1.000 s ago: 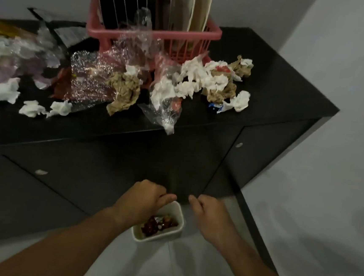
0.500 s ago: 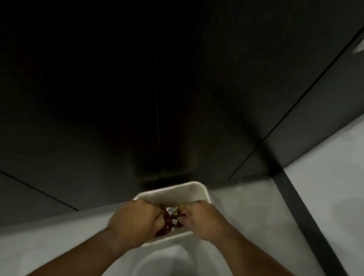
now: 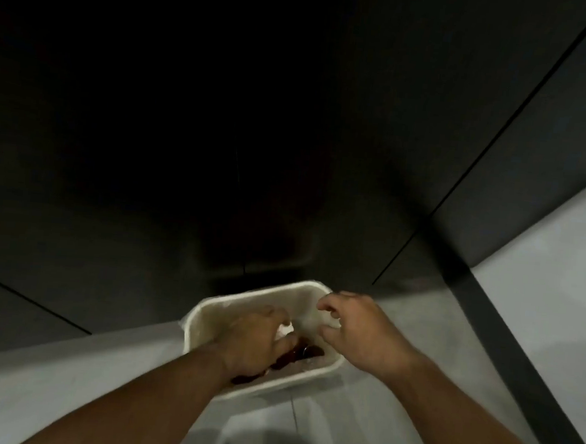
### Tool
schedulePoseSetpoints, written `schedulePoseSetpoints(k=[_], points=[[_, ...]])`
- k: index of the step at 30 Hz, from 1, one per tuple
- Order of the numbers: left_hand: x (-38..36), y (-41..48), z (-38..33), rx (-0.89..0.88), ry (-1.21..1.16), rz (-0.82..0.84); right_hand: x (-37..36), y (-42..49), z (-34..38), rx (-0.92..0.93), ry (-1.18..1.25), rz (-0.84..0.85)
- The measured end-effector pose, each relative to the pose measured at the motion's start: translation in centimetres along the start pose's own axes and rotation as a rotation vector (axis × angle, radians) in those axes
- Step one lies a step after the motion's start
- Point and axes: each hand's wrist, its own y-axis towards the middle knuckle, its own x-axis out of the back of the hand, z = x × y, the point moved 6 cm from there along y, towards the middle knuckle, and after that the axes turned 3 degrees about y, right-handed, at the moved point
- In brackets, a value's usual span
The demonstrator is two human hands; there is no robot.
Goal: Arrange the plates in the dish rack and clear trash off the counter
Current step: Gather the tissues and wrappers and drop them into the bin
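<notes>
A white rectangular bin (image 3: 264,292) stands on the pale floor against the dark cabinet. Dark red wrappers and other trash (image 3: 308,352) lie in its bottom. My left hand (image 3: 256,339) reaches down inside the bin, fingers and thumb curled around a white scrap of tissue (image 3: 285,328) on top of the trash. My right hand (image 3: 363,330) hovers over the bin's right side with loosely curled fingers that hold nothing. The counter top, the dish rack and the plates are out of view.
The dark cabinet front (image 3: 290,150) fills the upper view, with seams running diagonally. A dark strip (image 3: 506,364) runs along the floor at the right. Pale floor (image 3: 543,297) lies right of it and around the bin.
The view dropped from the littered counter to the bin. Both hands gripped red wrappers over the bin half a second ago; now my right hand has lifted away and my left has sunk deeper.
</notes>
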Motion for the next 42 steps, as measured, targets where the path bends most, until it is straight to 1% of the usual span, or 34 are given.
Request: schedulePoseSetpoints(k=[2,3,6,11,14,17,20,23,26,28,31,34,42], points=[[-0.6,-0.1,0.0,-0.026,-0.061,0.071,1.7,-0.9,0.1,-0.004,0.009,-0.025],[-0.3,-0.4,0.0,-0.041,-0.058,0.061,2.4,-1.2,0.2,-0.002,0.004,-0.042],[3.3,-1.9,-0.9,-0.091,-0.023,-0.077,4.6,-1.7,1.1,0.013,0.012,-0.091],[15.6,-7.6,-7.5,-0.274,0.039,-0.255,10.9,-4.1,5.7,0.070,0.041,-0.145],[24.1,-12.7,-12.7,-0.383,0.039,-0.306,17.6,-7.5,9.9,0.105,0.037,-0.164],[31.6,-17.8,-17.6,-0.440,0.039,-0.312,25.5,-11.6,14.5,0.144,0.030,-0.180],[38.4,-22.6,-22.3,-0.469,0.014,-0.346,33.5,-16.0,18.8,0.184,0.020,-0.243],[44.3,-27.6,-27.2,-0.515,0.000,-0.384,40.8,-20.4,22.5,0.198,0.007,-0.305],[49.4,-31.8,-31.8,-0.561,0.016,-0.399,46.8,-24.4,25.4,0.208,-0.009,-0.312],[52.3,-33.7,-34.2,-0.561,0.031,-0.417,50.3,-26.6,26.8,0.216,-0.003,-0.324],[55.4,-35.4,-36.5,-0.545,0.032,-0.454,54.4,-29.1,28.3,0.235,-0.004,-0.355],[56.8,-36.2,-37.7,-0.524,0.048,-0.494,56.8,-30.4,28.9,0.248,-0.018,-0.395],[57.8,-35.0,-37.9,-0.504,0.038,-0.546,57.1,-29.0,28.4,0.191,-0.022,-0.365]])
